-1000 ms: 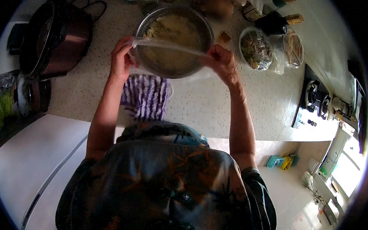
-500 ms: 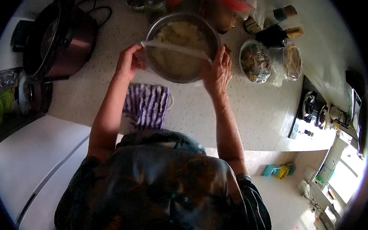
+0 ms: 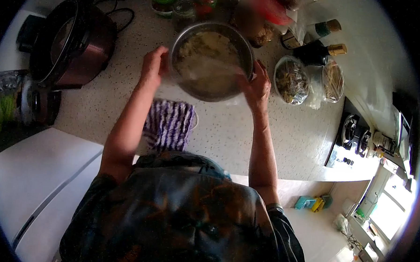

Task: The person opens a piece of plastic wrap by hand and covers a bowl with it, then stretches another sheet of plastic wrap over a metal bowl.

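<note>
A round metal bowl (image 3: 248, 44) stands on the counter in front of me, with a pale, lumpy, dough-like mixture (image 3: 211, 46) inside. Over its near part stretches a thin, see-through plastic film (image 3: 211, 74), blurred and hard to trace at the edges. At the bowl's left side, my left hand (image 3: 154, 65) is closed with curled fingers at the film's edge. My right hand (image 3: 258, 87) grips the film at the right rim, its thumb toward the bowl. Nearer my body lies a purple-and-white striped knitted cloth (image 3: 170, 124).
A dark red electric cooker (image 3: 84, 48) stands at the left. Jars (image 3: 183, 9) sit behind the bowl. To the right are film-covered food bowls (image 3: 292, 80) and dark bottles (image 3: 312, 53). A stove (image 3: 350, 132) is farther right, and a sink area (image 3: 313, 224) lies lower right.
The film's far edge, a pale line across the bowl before, now looks lower and less distinct. Both hands remain beside the bowl; the view has shifted slightly.
</note>
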The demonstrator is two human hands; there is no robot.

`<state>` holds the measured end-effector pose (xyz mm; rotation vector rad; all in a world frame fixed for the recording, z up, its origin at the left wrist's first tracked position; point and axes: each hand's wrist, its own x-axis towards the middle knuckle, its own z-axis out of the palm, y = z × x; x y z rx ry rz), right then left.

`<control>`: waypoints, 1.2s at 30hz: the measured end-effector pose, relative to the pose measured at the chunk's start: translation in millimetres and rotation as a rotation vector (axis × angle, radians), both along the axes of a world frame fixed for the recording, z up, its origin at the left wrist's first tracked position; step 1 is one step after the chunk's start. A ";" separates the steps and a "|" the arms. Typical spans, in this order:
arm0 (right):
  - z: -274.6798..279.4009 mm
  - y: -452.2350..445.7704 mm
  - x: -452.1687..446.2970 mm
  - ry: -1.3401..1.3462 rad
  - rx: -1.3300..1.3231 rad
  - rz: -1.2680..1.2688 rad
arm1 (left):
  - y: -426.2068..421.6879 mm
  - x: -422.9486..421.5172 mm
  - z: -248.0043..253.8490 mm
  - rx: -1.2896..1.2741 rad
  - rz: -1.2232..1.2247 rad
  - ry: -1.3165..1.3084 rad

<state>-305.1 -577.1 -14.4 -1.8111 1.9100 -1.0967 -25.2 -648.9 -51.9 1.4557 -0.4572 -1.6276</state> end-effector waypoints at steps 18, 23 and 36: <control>-8.6 -3.3 2.6 -0.215 0.183 -0.191 | 70.1 -99.8 92.2 -1.157 -0.586 -1.129; -1.9 2.8 6.5 -0.101 0.065 -0.188 | 62.6 -112.7 69.3 -1.276 -0.582 -1.284; 56.1 40.8 28.0 -0.195 0.180 -0.233 | 123.8 -94.9 96.6 -1.266 -0.629 -1.141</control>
